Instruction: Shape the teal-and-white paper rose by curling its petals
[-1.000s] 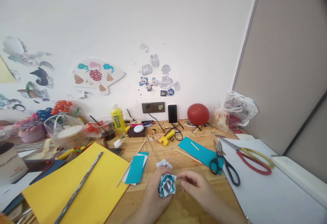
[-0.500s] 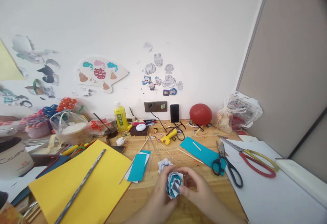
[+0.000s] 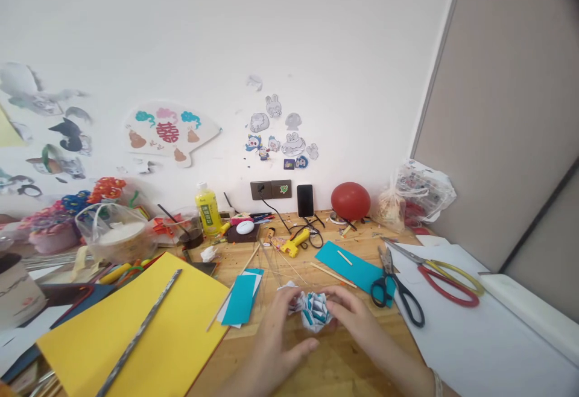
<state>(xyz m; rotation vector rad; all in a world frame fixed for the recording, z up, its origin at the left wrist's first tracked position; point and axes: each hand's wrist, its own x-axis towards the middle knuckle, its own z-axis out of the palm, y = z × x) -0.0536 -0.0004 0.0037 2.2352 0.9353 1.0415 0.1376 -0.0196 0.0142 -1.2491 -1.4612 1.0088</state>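
A teal-and-white folded paper flower [image 3: 315, 312] is between my two hands, low over the middle of the wooden table. My right hand [image 3: 355, 318] grips its right side, thumb on the front and fingers curled behind. My left hand [image 3: 278, 336] is at the flower's left, its thumb stretched away from the fingers. The left fingertips are up by the flower's far edge; whether they touch it I cannot tell. Behind them shows part of a crumpled white paper piece [image 3: 289, 286], mostly hidden by my hand.
Teal paper strips [image 3: 239, 299] and a yellow sheet [image 3: 136, 336] with a grey stick [image 3: 140, 330] lie left. To the right are a longer teal strip [image 3: 348, 264], black scissors [image 3: 398, 288], red-and-yellow scissors [image 3: 447, 282] and white paper [image 3: 484, 336]. A yellow glue gun [image 3: 295, 243] lies behind.
The flower has turned, showing its layered side instead of its dark centre. My left thumb has come off it and spread out. The view has shifted slightly right.
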